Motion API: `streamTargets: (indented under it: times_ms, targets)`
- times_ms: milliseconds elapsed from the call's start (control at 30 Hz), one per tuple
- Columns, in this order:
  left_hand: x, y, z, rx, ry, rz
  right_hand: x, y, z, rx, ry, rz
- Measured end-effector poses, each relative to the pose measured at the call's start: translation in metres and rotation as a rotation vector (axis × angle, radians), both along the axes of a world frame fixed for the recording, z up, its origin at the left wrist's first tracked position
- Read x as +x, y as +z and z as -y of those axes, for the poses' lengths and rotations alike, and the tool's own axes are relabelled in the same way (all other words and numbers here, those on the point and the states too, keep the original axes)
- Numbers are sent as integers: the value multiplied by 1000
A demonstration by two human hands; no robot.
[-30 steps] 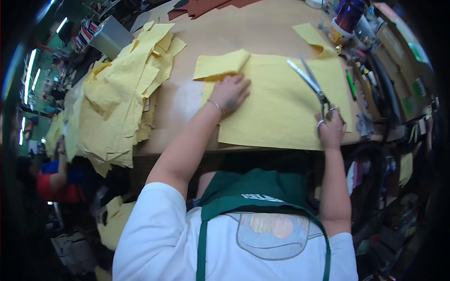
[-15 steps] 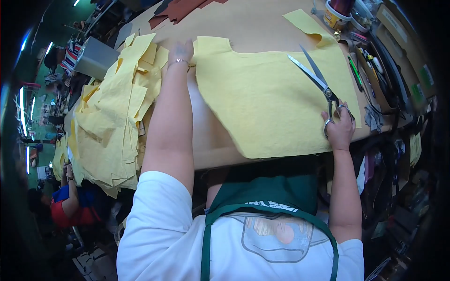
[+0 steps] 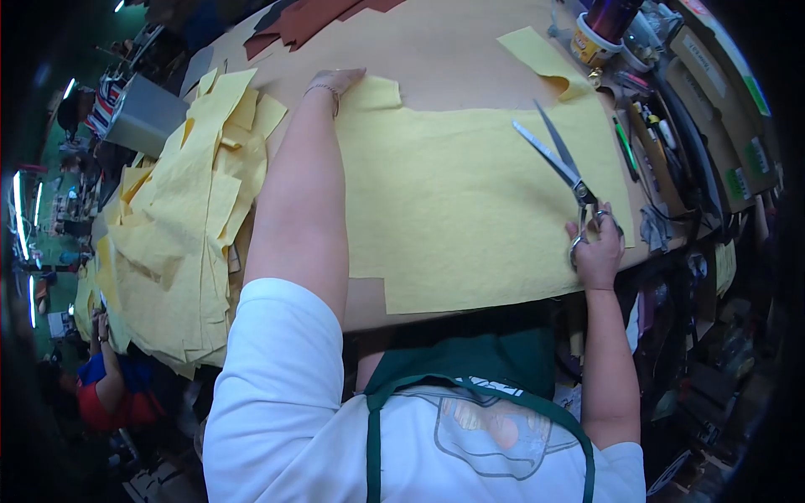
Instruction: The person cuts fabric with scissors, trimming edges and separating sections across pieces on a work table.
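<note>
A large yellow fabric piece (image 3: pixel 470 193) lies spread over the brown tabletop, with stepped notches along its left end. My left hand (image 3: pixel 337 80) rests on its far left corner, fingers stretched out and palm down; the fingertips are partly hard to see. In my right hand (image 3: pixel 599 256) is a pair of scissors (image 3: pixel 579 186), fingers through the handle loops. Their blades stand apart and point away from me, above the right part of the fabric. Left of my left arm is a heaped stack of cut yellow fabric pieces (image 3: pixel 180 218).
Reddish-brown pieces (image 3: pixel 306 23) lie at the far edge. A yellow strip (image 3: pixel 541 59) curls at the back right. Along the right stand a white tub (image 3: pixel 594 42), a green pen (image 3: pixel 625 138) and cardboard boxes (image 3: pixel 713 109). Another person (image 3: pixel 117 394) works at far left.
The fabric's left side, lifted and slanting before, now lies flat and reaches further left under my left arm. My left hand has turned its fingers rightward. The scissors stay in my right hand.
</note>
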State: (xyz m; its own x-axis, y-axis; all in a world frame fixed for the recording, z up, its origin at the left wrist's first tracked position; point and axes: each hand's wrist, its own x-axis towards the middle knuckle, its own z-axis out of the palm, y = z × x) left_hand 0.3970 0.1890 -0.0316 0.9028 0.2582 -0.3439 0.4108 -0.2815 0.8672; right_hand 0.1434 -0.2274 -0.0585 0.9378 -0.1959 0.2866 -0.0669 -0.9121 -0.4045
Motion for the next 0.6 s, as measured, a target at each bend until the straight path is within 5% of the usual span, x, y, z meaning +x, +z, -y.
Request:
streamTargets:
  times_ms: [133, 233, 333, 433, 600]
  targets:
    - [-25, 39, 9, -706, -212, 234, -1, 4, -2, 11, -17, -44]
    - [-27, 53, 0, -664, -294, 588, 0, 2, -3, -3, -33, -38]
    - [-16, 37, -16, -322, -91, 577, 0, 0, -2, -9, -20, -40]
    - [-23, 12, -33, 685, 54, 501, 1, 1, -1, -13, -17, -35]
    - [-129, -9, 0, 954, -159, 741, -1, 0, -2, 3, -35, -44]
